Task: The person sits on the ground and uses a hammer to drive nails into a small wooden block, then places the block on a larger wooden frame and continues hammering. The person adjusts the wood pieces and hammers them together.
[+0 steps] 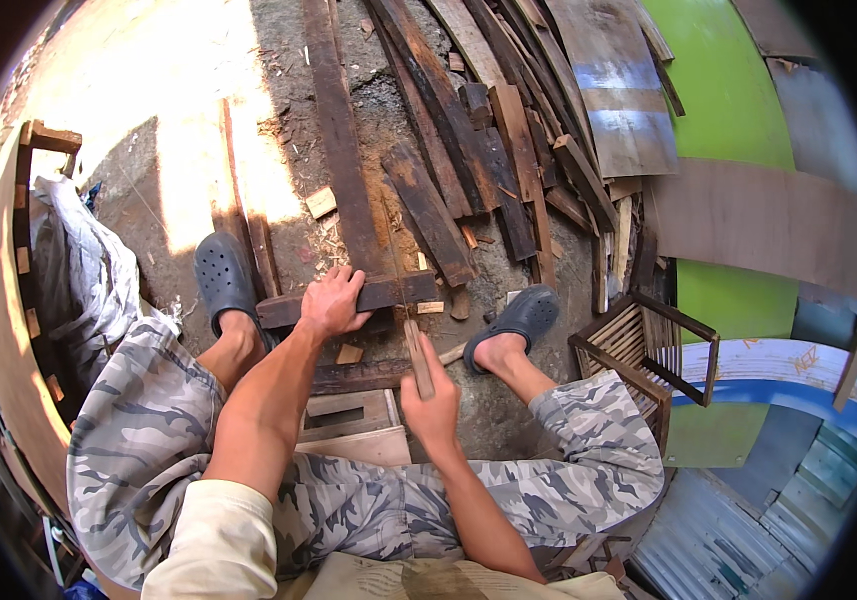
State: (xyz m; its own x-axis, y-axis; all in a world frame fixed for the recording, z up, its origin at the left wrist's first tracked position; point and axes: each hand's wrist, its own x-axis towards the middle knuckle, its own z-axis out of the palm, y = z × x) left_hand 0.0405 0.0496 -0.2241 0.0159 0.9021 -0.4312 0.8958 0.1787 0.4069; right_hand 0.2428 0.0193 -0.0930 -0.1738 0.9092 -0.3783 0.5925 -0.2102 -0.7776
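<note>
A short dark wooden beam point(394, 291) lies crosswise in front of me, over a long dark plank point(344, 150) that runs away from me. My left hand point(333, 303) grips the beam from above, left of its middle. In my right hand point(433, 402), the fingers are wrapped around the wooden handle of a handsaw point(417, 355). Its thin blade, seen nearly edge-on, crosses the beam near the right end. How deep the blade sits in the wood I cannot tell. Small light offcuts point(431, 307) and pale shavings lie close by.
Dark planks point(459, 130) are heaped at the far right, beside a slatted wooden frame point(639, 345). My clog-shod feet flank the work, the left clog point(226, 277) and the right clog point(517, 325). A wooden box point(354, 430) stands between my legs; white sheeting point(89, 245) hangs at left.
</note>
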